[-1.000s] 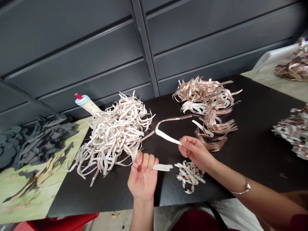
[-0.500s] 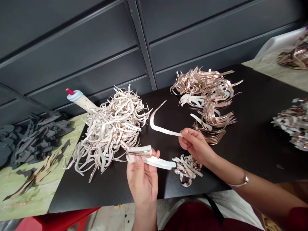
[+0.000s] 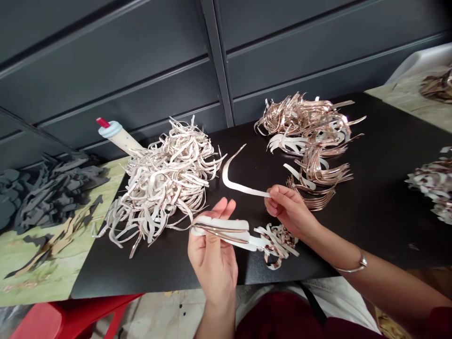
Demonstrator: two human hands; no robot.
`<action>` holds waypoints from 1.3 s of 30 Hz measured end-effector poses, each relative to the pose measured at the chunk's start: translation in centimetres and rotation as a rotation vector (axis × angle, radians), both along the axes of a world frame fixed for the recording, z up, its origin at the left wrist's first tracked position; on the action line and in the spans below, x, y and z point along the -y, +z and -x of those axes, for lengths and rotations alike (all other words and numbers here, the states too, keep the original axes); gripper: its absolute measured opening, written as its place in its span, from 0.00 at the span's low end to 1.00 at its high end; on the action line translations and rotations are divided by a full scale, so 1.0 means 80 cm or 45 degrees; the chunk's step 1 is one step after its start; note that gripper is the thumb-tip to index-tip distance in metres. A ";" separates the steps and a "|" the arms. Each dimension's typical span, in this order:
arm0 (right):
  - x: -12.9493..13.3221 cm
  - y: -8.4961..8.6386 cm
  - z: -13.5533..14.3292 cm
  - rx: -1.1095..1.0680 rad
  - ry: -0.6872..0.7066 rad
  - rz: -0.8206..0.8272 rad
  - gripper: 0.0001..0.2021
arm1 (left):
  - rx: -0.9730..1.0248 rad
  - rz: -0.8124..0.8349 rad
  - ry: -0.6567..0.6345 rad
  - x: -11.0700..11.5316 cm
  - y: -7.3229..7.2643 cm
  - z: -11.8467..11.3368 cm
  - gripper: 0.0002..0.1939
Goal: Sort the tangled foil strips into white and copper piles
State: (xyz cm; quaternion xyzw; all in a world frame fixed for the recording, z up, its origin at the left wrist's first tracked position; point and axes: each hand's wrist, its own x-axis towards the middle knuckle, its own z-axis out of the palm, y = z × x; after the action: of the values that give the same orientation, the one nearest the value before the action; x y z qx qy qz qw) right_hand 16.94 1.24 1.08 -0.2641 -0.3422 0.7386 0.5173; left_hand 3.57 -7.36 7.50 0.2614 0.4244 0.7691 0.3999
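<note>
My left hand holds several curved white strips with brown edges, the thumb pressed over them. My right hand pinches one end of a single curved white strip, whose thin far end points up and away. A large tangled pile of white strips lies to the left of my hands. Rose-gold shiny strips are heaped beyond my right hand, some fanned in bundles. A small pile of short white and brown scraps sits between my wrists.
The black table stands against a grey panelled wall. At the back left leans a white cup with a red straw. Dark grey cut pieces lie at the far left, more scraps at the right. A red stool stands below.
The strips in my left hand have tilted, showing more brown edges, and its fingers have shifted upward. My right hand still pinches the single strip. The view has shifted slightly.
</note>
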 end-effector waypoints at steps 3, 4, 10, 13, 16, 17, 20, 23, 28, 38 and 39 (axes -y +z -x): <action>0.000 0.000 0.000 -0.006 -0.004 0.012 0.14 | -0.037 -0.023 0.043 -0.001 -0.005 0.000 0.06; 0.000 0.000 0.001 -0.013 -0.002 0.015 0.14 | -0.046 -0.025 0.055 -0.001 -0.006 0.000 0.06; 0.000 0.000 0.001 -0.020 -0.003 0.032 0.14 | -0.047 -0.020 0.079 -0.002 -0.008 0.001 0.06; 0.000 -0.001 0.001 -0.014 0.001 0.031 0.14 | -0.057 -0.042 0.084 -0.004 -0.009 0.002 0.05; 0.000 -0.001 0.001 -0.008 0.004 0.026 0.14 | -0.093 -0.068 0.140 -0.009 -0.013 0.003 0.05; 0.001 -0.001 0.001 -0.006 0.003 0.026 0.15 | -0.103 -0.070 0.159 -0.010 -0.014 0.003 0.06; 0.001 -0.001 0.002 -0.010 0.014 0.023 0.15 | -0.121 -0.057 0.175 -0.013 -0.016 0.002 0.07; 0.002 -0.001 0.002 -0.022 0.025 0.022 0.15 | -0.145 -0.062 0.183 -0.014 -0.016 -0.001 0.07; 0.001 -0.002 0.001 -0.027 0.040 0.027 0.15 | -0.201 -0.105 0.226 -0.013 -0.017 -0.004 0.06; 0.002 0.000 0.002 -0.016 0.048 0.031 0.16 | -0.297 -0.101 0.304 -0.008 -0.016 -0.006 0.04; 0.002 0.000 0.001 -0.015 0.048 0.030 0.16 | -0.309 -0.095 0.310 -0.007 -0.016 -0.005 0.03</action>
State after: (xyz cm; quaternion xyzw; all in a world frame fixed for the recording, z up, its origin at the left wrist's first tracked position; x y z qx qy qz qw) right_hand 16.84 1.09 1.04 -0.2594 -0.3353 0.7537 0.5021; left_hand 3.99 -6.76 6.18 0.3135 0.4694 0.7899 0.2397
